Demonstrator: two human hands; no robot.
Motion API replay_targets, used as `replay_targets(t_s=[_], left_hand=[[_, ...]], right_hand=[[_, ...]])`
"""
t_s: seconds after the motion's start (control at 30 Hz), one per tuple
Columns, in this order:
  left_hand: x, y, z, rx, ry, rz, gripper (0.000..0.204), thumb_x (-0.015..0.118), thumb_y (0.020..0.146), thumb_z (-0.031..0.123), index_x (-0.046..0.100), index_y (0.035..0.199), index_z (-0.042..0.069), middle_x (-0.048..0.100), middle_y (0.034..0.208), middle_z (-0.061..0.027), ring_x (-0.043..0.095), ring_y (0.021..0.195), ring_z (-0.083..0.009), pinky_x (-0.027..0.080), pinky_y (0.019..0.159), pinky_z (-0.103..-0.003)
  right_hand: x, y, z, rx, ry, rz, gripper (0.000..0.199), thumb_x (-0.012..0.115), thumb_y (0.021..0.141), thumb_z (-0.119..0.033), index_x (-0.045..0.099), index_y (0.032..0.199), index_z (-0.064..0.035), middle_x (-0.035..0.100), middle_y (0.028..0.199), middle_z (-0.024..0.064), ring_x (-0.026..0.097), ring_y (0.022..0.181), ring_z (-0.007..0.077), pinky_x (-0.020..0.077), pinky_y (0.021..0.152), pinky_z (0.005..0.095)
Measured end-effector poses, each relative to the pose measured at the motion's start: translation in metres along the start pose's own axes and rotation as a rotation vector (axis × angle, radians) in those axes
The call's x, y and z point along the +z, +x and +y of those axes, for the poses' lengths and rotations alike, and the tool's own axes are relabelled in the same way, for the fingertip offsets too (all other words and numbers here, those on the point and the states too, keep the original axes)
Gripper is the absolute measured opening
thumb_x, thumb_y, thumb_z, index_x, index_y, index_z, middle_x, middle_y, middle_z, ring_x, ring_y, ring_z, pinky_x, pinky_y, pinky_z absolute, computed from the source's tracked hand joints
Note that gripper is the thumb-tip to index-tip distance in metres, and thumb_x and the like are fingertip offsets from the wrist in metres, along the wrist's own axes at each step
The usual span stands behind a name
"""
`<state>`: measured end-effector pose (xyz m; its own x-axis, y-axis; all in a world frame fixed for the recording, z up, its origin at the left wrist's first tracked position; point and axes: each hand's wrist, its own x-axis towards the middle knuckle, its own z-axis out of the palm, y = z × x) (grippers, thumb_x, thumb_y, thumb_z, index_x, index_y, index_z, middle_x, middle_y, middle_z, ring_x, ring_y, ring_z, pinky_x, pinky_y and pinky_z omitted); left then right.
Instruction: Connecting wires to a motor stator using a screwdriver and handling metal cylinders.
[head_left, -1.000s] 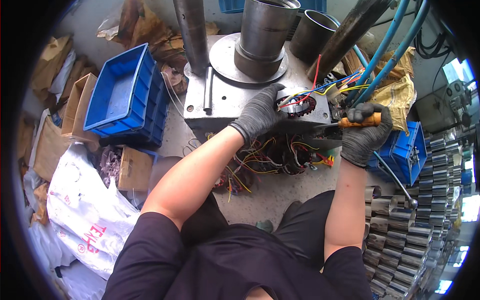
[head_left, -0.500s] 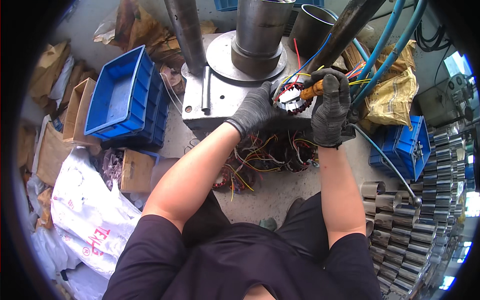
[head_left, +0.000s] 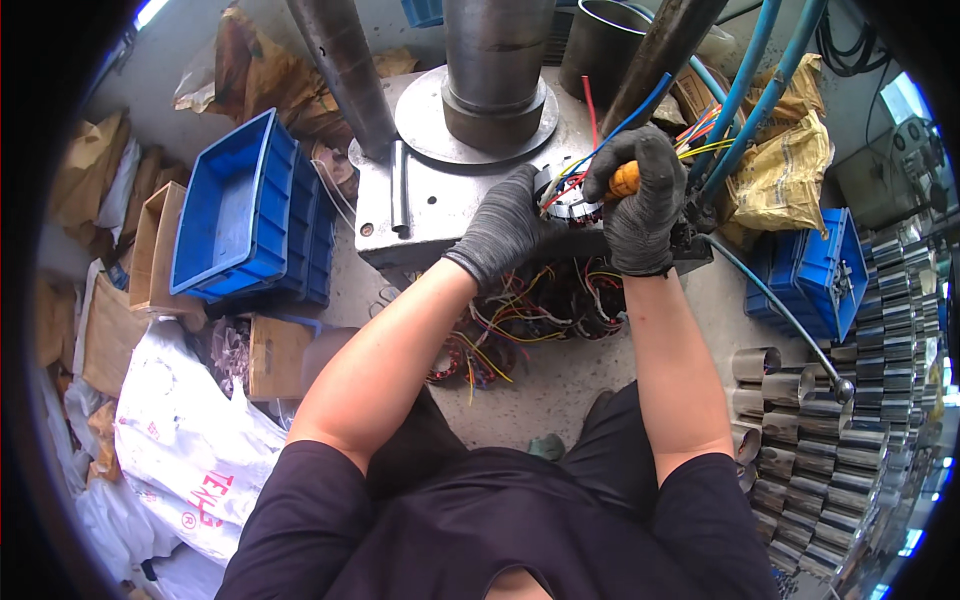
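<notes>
knit-gloved hands [head_left: 506, 224], round metal stator [head_left: 576, 209]

PLACE: workshop | SIGNS: steel machine bed [head_left: 448, 185]; stacked metal sleeves [head_left: 812, 462]; wire-wound core [head_left: 576, 211]; blue bins [head_left: 275, 215]

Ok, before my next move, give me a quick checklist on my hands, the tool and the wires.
1. Grey-gloved left hand against the round metal wire-wound ring: ok, at its left side.
2. Grey-gloved right hand around the orange tool handle: ok, fingers closed.
3. Tool tip placement: cannot tell, hidden.
4. Long thin blue wire well away from the right hand: not ok, it runs close by the fingers.
5. Slim metal tube apart from both hands: ok.
</notes>
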<state>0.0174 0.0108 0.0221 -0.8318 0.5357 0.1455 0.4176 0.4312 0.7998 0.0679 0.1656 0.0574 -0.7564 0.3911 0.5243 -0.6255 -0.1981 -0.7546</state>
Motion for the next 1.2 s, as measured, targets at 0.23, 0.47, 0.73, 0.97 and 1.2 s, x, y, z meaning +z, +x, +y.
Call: replay_targets(t_s=[0.23, 0.47, 0.73, 0.97, 1.2], left_hand=[[0.001, 0.008, -0.004, -0.061, 0.0, -0.005, 0.046, 0.084, 0.078, 0.019, 0.059, 0.109, -0.004, 0.071, 0.101, -0.0249, 0.072, 0.098, -0.0353, 0.056, 0.085, -0.044], [-0.001, 0.006, 0.002, -0.033, 0.021, 0.004, 0.045, 0.084, 0.079, 0.023, 0.061, 0.105, -0.005, 0.072, 0.099, -0.0265, 0.072, 0.096, -0.0365, 0.055, 0.084, -0.045], [-0.004, 0.003, 0.003, -0.07, 0.02, -0.037, 0.049, 0.086, 0.077, 0.027, 0.061, 0.105, -0.005, 0.07, 0.099, -0.0282, 0.071, 0.097, -0.039, 0.055, 0.085, -0.045], [-0.001, 0.003, -0.007, -0.04, 0.073, -0.018, 0.052, 0.084, 0.078, 0.027, 0.057, 0.106, -0.007, 0.068, 0.101, -0.0309, 0.07, 0.099, -0.042, 0.055, 0.086, -0.046], [0.003, 0.004, 0.0, -0.049, 0.05, -0.023, 0.051, 0.083, 0.079, 0.028, 0.058, 0.107, -0.006, 0.069, 0.099, -0.0296, 0.071, 0.098, -0.0414, 0.055, 0.086, -0.047]], right_hand=[[-0.001, 0.001, 0.005, 0.054, -0.169, -0.155, 0.036, 0.059, 0.099, -0.038, 0.063, 0.083, -0.0053, 0.062, 0.068, 0.0051, 0.055, 0.052, 0.0128, 0.0475, 0.054, 0.0277], [-0.003, 0.002, 0.007, 0.005, 0.11, -0.025, 0.029, 0.058, 0.097, -0.034, 0.06, 0.092, -0.0051, 0.057, 0.067, 0.0069, 0.052, 0.052, 0.0142, 0.0439, 0.049, 0.0281], [0.011, 0.009, -0.013, -0.014, 0.125, -0.128, 0.034, 0.055, 0.097, -0.038, 0.058, 0.091, -0.0054, 0.052, 0.068, 0.0057, 0.051, 0.054, 0.016, 0.0458, 0.05, 0.0309], [0.006, 0.003, -0.002, 0.064, 0.029, -0.091, 0.031, 0.052, 0.097, -0.036, 0.057, 0.09, -0.0059, 0.052, 0.068, 0.0061, 0.051, 0.055, 0.0174, 0.0462, 0.051, 0.0322], [0.006, -0.004, 0.001, 0.051, 0.071, -0.046, 0.024, 0.054, 0.095, -0.026, 0.058, 0.085, -0.0045, 0.054, 0.062, 0.0059, 0.048, 0.047, 0.0143, 0.0399, 0.046, 0.0269]])
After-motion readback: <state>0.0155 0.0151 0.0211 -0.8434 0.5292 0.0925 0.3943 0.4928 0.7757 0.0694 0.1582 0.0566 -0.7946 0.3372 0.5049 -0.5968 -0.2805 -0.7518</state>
